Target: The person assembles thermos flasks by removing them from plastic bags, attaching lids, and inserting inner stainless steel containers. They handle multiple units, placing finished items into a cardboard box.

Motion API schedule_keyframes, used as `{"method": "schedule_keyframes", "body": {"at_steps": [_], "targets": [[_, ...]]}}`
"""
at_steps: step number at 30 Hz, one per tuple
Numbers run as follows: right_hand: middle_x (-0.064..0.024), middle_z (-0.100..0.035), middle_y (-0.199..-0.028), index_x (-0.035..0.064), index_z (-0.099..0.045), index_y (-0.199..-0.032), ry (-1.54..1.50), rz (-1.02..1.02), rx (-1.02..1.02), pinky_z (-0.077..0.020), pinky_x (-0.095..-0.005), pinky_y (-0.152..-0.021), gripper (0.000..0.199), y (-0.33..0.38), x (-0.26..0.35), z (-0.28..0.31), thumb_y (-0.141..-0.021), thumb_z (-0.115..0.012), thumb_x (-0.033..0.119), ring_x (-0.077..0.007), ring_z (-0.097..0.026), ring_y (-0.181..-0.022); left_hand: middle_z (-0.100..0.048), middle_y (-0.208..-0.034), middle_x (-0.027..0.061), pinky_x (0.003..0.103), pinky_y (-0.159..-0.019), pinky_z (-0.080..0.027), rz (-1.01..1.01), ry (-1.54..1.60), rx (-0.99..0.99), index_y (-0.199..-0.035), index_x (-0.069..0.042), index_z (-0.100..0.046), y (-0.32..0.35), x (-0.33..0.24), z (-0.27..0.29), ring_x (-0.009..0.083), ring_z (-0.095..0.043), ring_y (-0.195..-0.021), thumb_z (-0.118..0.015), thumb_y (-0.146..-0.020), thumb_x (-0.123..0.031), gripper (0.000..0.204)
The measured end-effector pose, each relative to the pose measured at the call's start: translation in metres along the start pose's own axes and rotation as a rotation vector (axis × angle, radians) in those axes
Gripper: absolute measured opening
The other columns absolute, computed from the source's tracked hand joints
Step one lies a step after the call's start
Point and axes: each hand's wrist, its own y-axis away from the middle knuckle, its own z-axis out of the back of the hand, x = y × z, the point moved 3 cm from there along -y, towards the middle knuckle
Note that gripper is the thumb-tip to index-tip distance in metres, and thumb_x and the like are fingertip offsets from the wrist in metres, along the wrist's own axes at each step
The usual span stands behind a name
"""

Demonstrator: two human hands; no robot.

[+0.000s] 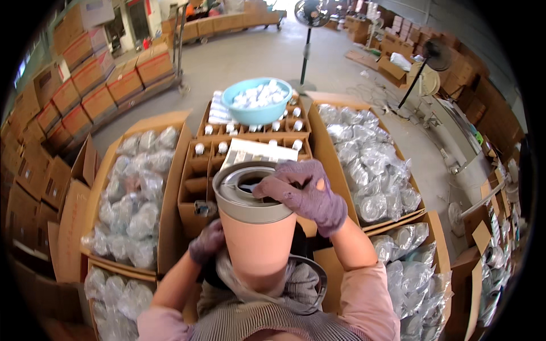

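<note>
Upright in front of my chest is a large peach-coloured cup with a wide grey rim and a round opening in its top. My left hand, in a purple-grey glove, is at the cup's left side, its fingers closing against it and partly hidden behind it. Over the rim comes my right hand in a matching glove with a hole showing skin at one finger. Its thumb and fingers pinch together at the cup's opening; whatever they hold is too hidden to name.
Cartons of plastic-wrapped pieces stand at my left and right. Ahead, a divided carton holds white-topped items, and a light-blue basin of small white parts sits on another. Beyond are a standing fan and stacked boxes.
</note>
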Motion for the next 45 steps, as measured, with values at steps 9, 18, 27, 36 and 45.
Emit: {"method": "schedule_keyframes", "body": {"at_steps": [9,18,27,36,45], "targets": [[-0.0081,-0.056,-0.057,0.0096,-0.041,-0.059,-0.943,0.315,-0.24,-0.0508,-0.0418,-0.075,0.061,-0.013,-0.125,-0.037,-0.107,-0.03,0.044,-0.0212,-0.054,-0.059,-0.055,-0.138,0.0188,0.039,-0.106,-0.046,-0.112,0.109,0.252,-0.135,-0.003,-0.056,-0.069,-0.038,0.022,0.0314,-0.06,-0.12,-0.067,-0.087,-0.006,0.049],[-0.0202,-0.049,-0.144,-0.0005,-0.053,-0.137,0.352,0.088,-0.435,-0.0297,-0.0412,-0.116,0.05,0.001,-0.076,-0.006,-0.091,-0.052,0.019,-0.034,-0.042,-0.137,-0.039,-0.15,0.0249,0.043,-0.115,-0.032,-0.749,-0.297,-0.144,-0.118,-0.004,-0.053,-0.053,-0.131,-0.026,0.0341,-0.045,-0.135,-0.026,-0.106,-0.047,0.052],[-0.0199,-0.038,-0.153,-0.002,-0.032,-0.151,-0.314,-0.197,-0.374,-0.0314,-0.0412,-0.115,0.087,0.002,-0.129,0.004,-0.097,-0.036,0.067,-0.0303,-0.041,-0.138,-0.039,-0.152,0.0206,0.044,-0.118,-0.024,-1.022,-0.666,-0.278,-0.145,0.002,-0.041,-0.046,-0.158,-0.038,0.0328,-0.034,-0.144,-0.052,-0.093,-0.061,0.083],[-0.0252,-0.057,-0.121,0.002,-0.038,-0.134,0.19,-0.335,-0.117,-0.0457,-0.0428,-0.096,0.047,-0.087,-0.204,0.019,-0.088,-0.049,0.001,-0.0393,-0.057,-0.113,-0.055,-0.132,0.0146,0.036,-0.106,-0.041,-0.564,-0.085,-0.104,-0.14,0.004,-0.044,-0.115,-0.15,0.02,0.0219,-0.051,-0.123,-0.07,-0.084,-0.031,0.071],[-0.0224,-0.043,-0.141,0.0181,-0.048,-0.14,0.642,0.088,-0.247,-0.0383,-0.0504,-0.107,0.071,-0.082,-0.215,-0.041,-0.078,-0.078,0.035,-0.0409,-0.048,-0.123,-0.063,-0.117,0.0104,0.037,-0.088,-0.058,-0.468,0.169,-0.259,-0.134,-0.001,-0.051,-0.149,-0.11,0.05,0.0223,-0.065,-0.104,-0.077,-0.08,-0.012,0.061]]}}
